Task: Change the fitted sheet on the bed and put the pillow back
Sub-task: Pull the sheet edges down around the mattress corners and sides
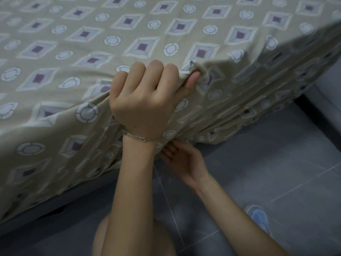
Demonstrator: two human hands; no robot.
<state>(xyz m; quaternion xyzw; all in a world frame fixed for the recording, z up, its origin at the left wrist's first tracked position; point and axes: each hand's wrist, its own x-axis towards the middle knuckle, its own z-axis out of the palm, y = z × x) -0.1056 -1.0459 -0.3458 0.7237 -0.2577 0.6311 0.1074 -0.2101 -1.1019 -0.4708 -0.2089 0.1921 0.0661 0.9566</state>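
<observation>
A beige fitted sheet (129, 28) printed with diamonds and white circles covers the mattress top and hangs over its corner. My left hand (145, 97), with a thin bracelet at the wrist, grips a bunch of the sheet at the mattress corner, thumb pressed into the fabric. Lower down, my right hand (181, 159) is under the sheet's bottom hem at the corner, palm up with fingers reaching into the gathered edge; its fingertips are hidden by the cloth. No pillow is in view.
Grey tiled floor (267, 163) lies beside the bed. The dark bed base (60, 202) shows under the hanging sheet at left. A blue slipper (258, 217) sits on the floor at right. My knee (103, 237) is at the bottom.
</observation>
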